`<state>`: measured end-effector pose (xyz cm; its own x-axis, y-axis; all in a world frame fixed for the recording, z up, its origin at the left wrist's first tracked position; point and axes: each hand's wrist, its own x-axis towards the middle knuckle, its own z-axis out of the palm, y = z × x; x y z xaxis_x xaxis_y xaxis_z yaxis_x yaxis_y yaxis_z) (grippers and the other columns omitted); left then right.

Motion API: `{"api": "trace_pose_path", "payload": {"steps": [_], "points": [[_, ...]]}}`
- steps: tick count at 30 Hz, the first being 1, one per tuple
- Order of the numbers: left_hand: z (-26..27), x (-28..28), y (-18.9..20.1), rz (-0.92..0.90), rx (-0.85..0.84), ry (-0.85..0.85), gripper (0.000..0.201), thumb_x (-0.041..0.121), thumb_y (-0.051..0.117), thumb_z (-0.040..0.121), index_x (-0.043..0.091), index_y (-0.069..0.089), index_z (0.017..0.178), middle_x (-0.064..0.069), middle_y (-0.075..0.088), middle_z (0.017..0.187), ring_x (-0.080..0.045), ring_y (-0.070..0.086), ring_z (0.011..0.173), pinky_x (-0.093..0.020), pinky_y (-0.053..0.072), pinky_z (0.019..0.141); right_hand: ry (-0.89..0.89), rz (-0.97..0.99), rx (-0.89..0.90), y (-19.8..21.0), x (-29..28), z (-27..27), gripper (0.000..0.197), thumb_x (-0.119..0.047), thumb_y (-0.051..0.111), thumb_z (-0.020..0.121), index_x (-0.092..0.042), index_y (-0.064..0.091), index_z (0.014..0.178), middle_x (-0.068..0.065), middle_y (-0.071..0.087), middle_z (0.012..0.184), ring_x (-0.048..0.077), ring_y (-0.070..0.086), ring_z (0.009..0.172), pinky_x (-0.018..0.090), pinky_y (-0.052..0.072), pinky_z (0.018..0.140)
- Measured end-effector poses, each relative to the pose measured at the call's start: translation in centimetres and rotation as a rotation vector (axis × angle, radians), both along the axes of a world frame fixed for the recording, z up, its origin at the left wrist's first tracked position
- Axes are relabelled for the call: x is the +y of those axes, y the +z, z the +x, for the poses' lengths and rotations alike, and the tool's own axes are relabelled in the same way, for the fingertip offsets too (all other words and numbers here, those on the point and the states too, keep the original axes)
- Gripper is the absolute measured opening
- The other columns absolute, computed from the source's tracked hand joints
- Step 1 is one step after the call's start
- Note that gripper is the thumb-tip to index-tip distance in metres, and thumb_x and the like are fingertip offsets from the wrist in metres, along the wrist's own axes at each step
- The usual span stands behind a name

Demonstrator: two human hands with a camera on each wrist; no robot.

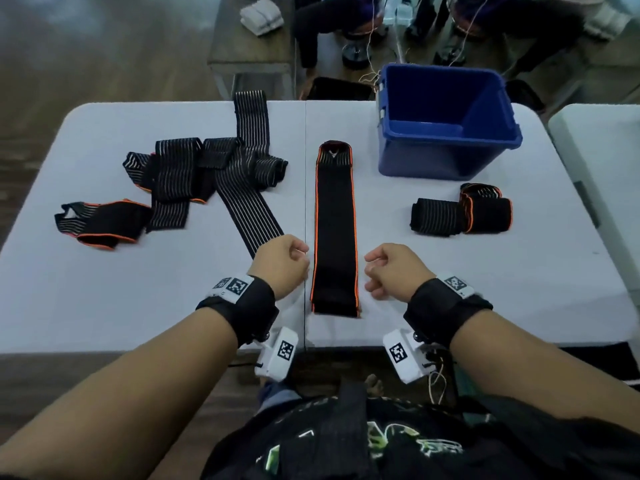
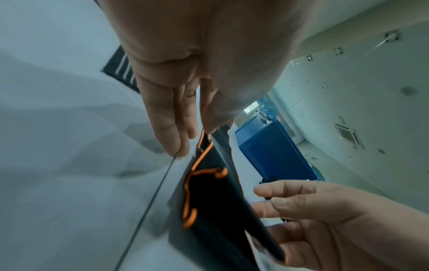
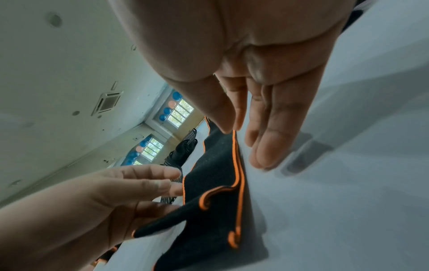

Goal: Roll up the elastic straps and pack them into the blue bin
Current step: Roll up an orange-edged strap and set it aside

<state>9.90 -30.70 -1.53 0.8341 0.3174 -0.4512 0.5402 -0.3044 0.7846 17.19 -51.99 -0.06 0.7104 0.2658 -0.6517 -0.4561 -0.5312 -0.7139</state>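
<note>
Black elastic with orange edging, the flattened strap lies straight on the white table between the two hands, its near end level with the wrists and its far end pointing toward the blue bin, which stands well beyond the right hand and appears to hold nothing yet. The left hand and the right hand hang just beside the long edges, fingers loosely curled and relaxed, holding nothing; in the wrist views the fingertips are near the orange border but I cannot tell if they touch it. The near end looks doubled, with layers that do not lie perfectly even, so I judge that a roll started here may go crooked and become a cone. If one hand pulls harder than the other, the elastic can stretch and the roll can spring open. Two rolled straps wait beyond the right hand, near the bin; a careless sleeve could knock them. The tangled straps beyond the left hand lie well apart.
</note>
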Motion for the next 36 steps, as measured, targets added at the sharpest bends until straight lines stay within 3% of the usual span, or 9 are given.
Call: {"api": "trace_pose_path", "payload": {"steps": [3, 5, 8, 12, 18, 23, 27, 31, 36], "points": [[-2.1, -1.3, 0.0, 0.027, -0.018, 0.021, 0.013, 0.005, 0.063, 0.086, 0.017, 0.069, 0.088, -0.008, 0.075, 0.077, -0.025, 0.075, 0.072, -0.043, 0.064, 0.073, 0.023, 0.048, 0.107, 0.2, -0.8, -0.3, 0.020, 0.004, 0.040, 0.099, -0.002, 0.052, 0.113, 0.017, 0.057, 0.077, 0.024, 0.058, 0.052, 0.027, 0.048, 0.044], [-2.7, -2.1, -0.2, 0.076, -0.028, 0.041, 0.017, 0.003, 0.068, 0.084, 0.019, 0.071, 0.081, -0.005, 0.074, 0.074, -0.022, 0.072, 0.068, -0.034, 0.063, 0.066, 0.060, 0.036, 0.079, 0.1, -0.8, -0.7, 0.017, 0.003, 0.048, 0.098, 0.000, 0.055, 0.112, 0.019, 0.062, 0.085, 0.026, 0.063, 0.064, 0.034, 0.059, 0.059], [-3.1, -2.7, -0.9, 0.125, -0.043, 0.048, 0.020, 0.004, 0.071, 0.081, 0.024, 0.072, 0.077, -0.002, 0.073, 0.071, -0.019, 0.071, 0.065, -0.038, 0.063, 0.070, 0.111, 0.045, 0.012, -0.2, -0.9, -1.1, 0.016, 0.001, 0.055, 0.095, 0.000, 0.059, 0.110, 0.022, 0.064, 0.093, 0.025, 0.067, 0.071, 0.043, 0.061, 0.075], [-3.7, -2.6, -1.4, 0.155, -0.059, 0.064, 0.018, 0.010, 0.074, 0.083, 0.026, 0.071, 0.077, 0.005, 0.070, 0.069, -0.017, 0.072, 0.068, -0.040, 0.062, 0.078, 0.073, 0.079, 0.031, 0.0, -1.6, -1.2, 0.018, 0.003, 0.052, 0.096, 0.001, 0.057, 0.113, 0.022, 0.062, 0.096, 0.026, 0.066, 0.073, 0.033, 0.058, 0.064], [-4.8, -3.1, -1.7, 0.139, -0.059, 0.039, 0.023, 0.007, 0.072, 0.086, 0.029, 0.072, 0.078, 0.004, 0.074, 0.075, -0.016, 0.074, 0.075, -0.042, 0.062, 0.081, 0.093, 0.144, 0.083, -0.1, -2.3, -2.0, 0.034, 0.020, 0.053, 0.086, 0.002, 0.057, 0.115, 0.021, 0.061, 0.097, 0.030, 0.065, 0.076, 0.033, 0.055, 0.061], [-5.5, -3.4, -0.4, 0.258, -0.018, -0.174, 0.045, -0.002, 0.066, 0.081, 0.031, 0.067, 0.112, 0.010, 0.068, 0.106, -0.006, 0.064, 0.093, -0.023, 0.053, 0.087, 0.409, -0.058, -0.175, -1.0, -2.9, -2.3, 0.051, 0.004, 0.073, 0.077, -0.014, 0.060, 0.123, 0.003, 0.063, 0.116, 0.020, 0.065, 0.092, 0.039, 0.057, 0.088], [-6.0, -3.3, -0.2, 0.496, -0.009, -0.493, 0.064, 0.025, 0.082, 0.078, 0.027, 0.058, 0.137, 0.007, 0.055, 0.126, -0.013, 0.053, 0.113, -0.030, 0.045, 0.100, 0.780, -0.282, -0.413, -0.9, -2.9, -3.2, 0.080, -0.028, 0.083, 0.073, -0.021, 0.047, 0.143, -0.002, 0.044, 0.131, 0.017, 0.055, 0.113, 0.032, 0.049, 0.098], [-5.6, -3.1, -1.1, 0.472, -0.041, -0.427, 0.052, 0.038, 0.079, 0.082, 0.028, 0.064, 0.132, 0.008, 0.056, 0.105, -0.011, 0.054, 0.098, -0.029, 0.046, 0.088, 0.751, -0.297, -0.496, -1.8, -2.4, -3.9, 0.062, -0.034, 0.073, 0.085, -0.019, 0.051, 0.140, 0.002, 0.048, 0.128, 0.019, 0.053, 0.116, 0.034, 0.044, 0.102], [-5.9, -2.6, -1.6, 0.421, -0.064, -0.420, 0.057, 0.048, 0.080, 0.079, 0.032, 0.064, 0.131, 0.010, 0.053, 0.097, -0.010, 0.053, 0.092, -0.029, 0.047, 0.084, 0.500, -0.239, -0.484, -2.8, -1.9, -3.6, 0.024, -0.019, 0.055, 0.098, -0.022, 0.068, 0.118, -0.006, 0.054, 0.101, 0.012, 0.055, 0.092, 0.024, 0.042, 0.085]]}}
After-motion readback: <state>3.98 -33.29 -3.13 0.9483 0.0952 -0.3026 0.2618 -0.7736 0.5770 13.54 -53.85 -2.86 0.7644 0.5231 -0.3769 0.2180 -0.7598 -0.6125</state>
